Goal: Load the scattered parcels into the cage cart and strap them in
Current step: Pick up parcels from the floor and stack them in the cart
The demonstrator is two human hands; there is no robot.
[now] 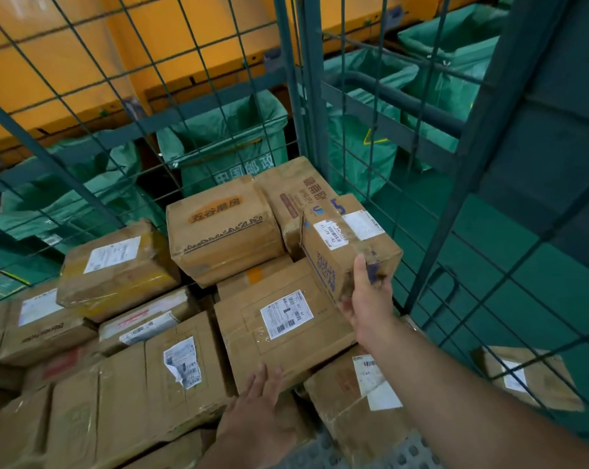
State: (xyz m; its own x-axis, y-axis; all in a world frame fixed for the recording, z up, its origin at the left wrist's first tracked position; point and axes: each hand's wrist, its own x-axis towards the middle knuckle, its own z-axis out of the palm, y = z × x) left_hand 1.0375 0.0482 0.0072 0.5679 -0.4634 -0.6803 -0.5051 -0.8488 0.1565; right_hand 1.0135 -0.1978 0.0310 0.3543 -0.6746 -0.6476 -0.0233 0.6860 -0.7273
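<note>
The right hand (367, 301) grips the near end of a small cardboard box (345, 238), with the thumb on its taped top edge and the fingers curled underneath. The bare forearm reaches in from the lower right. The box is held above the stack near the far right corner of the cage cart (294, 96). Its long axis runs away from the person toward that corner, with the labelled face up and blue print on the side.

The left hand (257, 411) lies palm down, its straight, slightly spread fingers pressing the near edge of a flat parcel (279, 333), a broad taped carton with a white barcode label. Around it the cart is packed with other brown parcels (222, 228), creased, taped and labelled. Its walls are green wire mesh on square posts.

Through the mesh, one more carton (529, 377) lies on the green floor (489, 214) at the right. Green woven sacks (225, 140) hang beyond, under an orange wall (83, 45).
</note>
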